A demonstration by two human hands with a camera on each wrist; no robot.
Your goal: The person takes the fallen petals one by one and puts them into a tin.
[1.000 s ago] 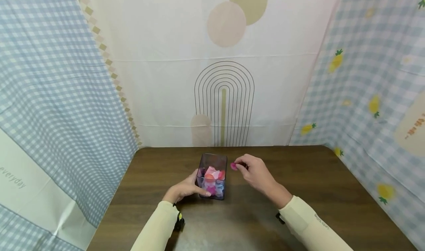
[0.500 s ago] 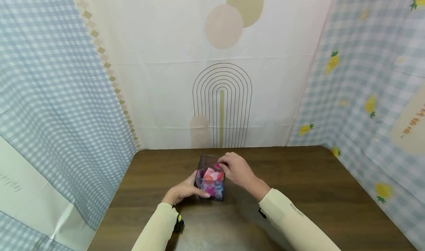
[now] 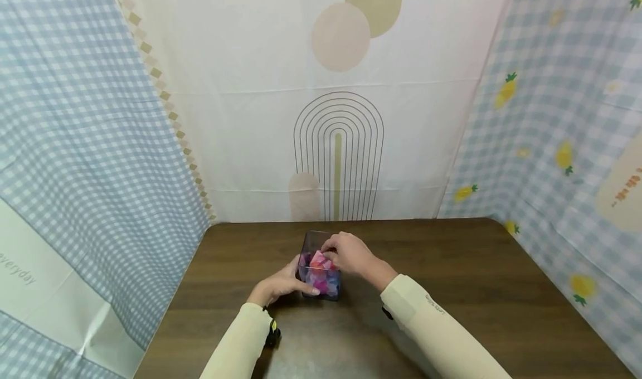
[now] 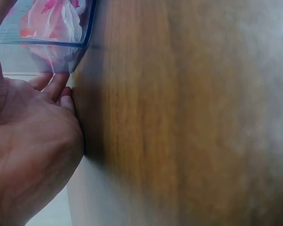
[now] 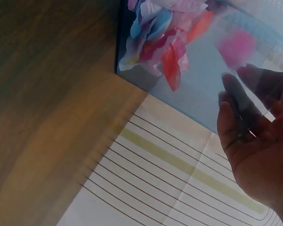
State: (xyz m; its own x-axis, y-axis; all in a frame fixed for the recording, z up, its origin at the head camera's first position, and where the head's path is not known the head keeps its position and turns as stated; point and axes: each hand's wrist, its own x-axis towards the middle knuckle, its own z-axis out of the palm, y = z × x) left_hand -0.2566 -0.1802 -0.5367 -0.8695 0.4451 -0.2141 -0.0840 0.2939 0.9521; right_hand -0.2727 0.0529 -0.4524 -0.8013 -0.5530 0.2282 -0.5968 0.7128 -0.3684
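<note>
A see-through dark-tinted plastic box (image 3: 311, 278) stands on the table, partly filled with artificial petals (image 3: 321, 283) in pink, red, orange and blue. My left hand (image 3: 281, 285) grips its left side, thumb across the front and other fingers behind. In the left wrist view the left fingers (image 4: 56, 87) touch the box wall. My right hand (image 3: 351, 253) reaches into the box's mouth from the right. In the right wrist view, a blurred magenta petal (image 5: 237, 48) appears beside the right fingertips, seen through the wall. A gap shows between thumb and fingers, apparently not pinching it.
The brown wooden table (image 3: 476, 290) extends around the box. Behind its back edge hangs a pale patterned cloth (image 3: 251, 145). Checked blue cloths hang at the left (image 3: 100, 117) and right (image 3: 541, 117).
My right hand has moved left and inward, bringing the magenta petal from beside the box into its mouth; its fingers now look loosened. My left hand keeps the box in place.
</note>
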